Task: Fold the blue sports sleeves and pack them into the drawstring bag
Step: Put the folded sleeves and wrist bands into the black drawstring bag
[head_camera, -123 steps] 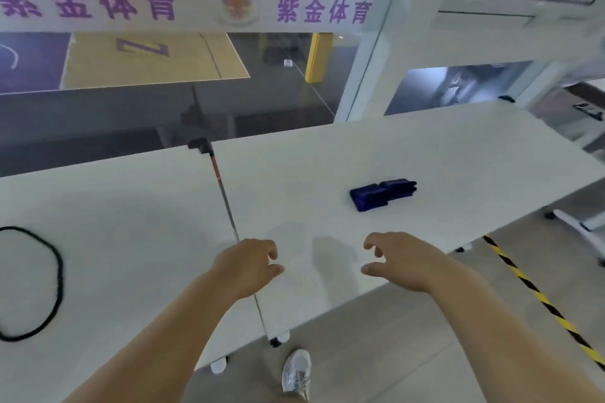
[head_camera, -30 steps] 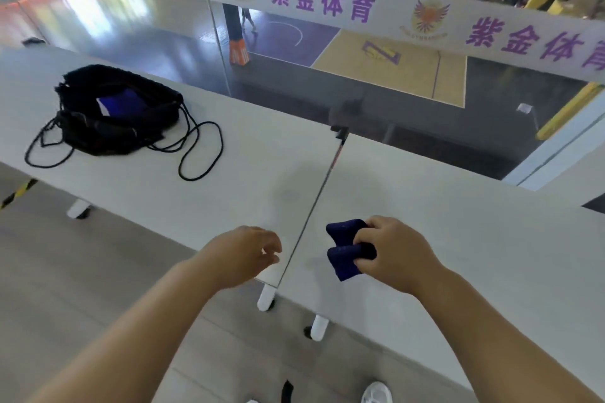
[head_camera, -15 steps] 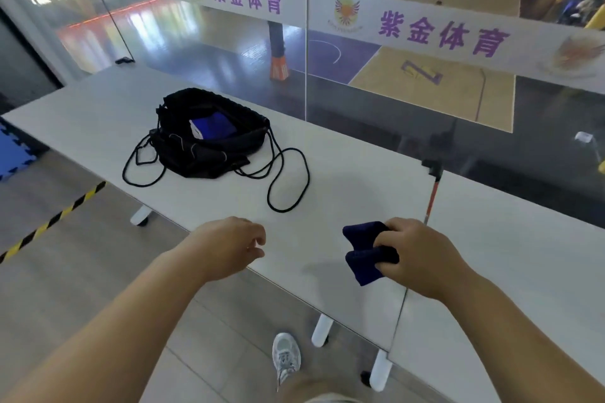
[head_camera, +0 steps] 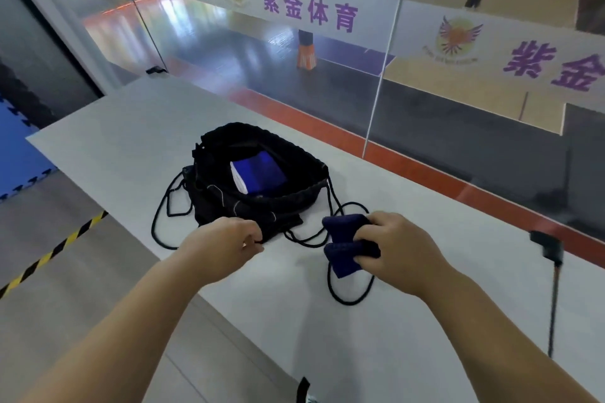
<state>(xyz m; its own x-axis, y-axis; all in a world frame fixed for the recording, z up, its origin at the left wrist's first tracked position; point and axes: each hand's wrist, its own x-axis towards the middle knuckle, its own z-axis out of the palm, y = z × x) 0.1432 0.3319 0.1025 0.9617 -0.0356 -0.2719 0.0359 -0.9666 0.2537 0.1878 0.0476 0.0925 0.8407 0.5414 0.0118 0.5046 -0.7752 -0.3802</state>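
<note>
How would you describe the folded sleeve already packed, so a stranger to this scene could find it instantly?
Start at the white table beside the glass wall, then find the open black drawstring bag lying on it. The packed sleeve lies inside its mouth: bright blue with a white edge, unlike the darker navy sleeve gripped in the right hand.

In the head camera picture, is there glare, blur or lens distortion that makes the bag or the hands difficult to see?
Head view: the glass wall carries bright reflections, none falling on the drawstring bag. The wide lens bends the table edges. The left hand and the right hand, gripping a folded blue sleeve, look slightly soft but readable.
</note>
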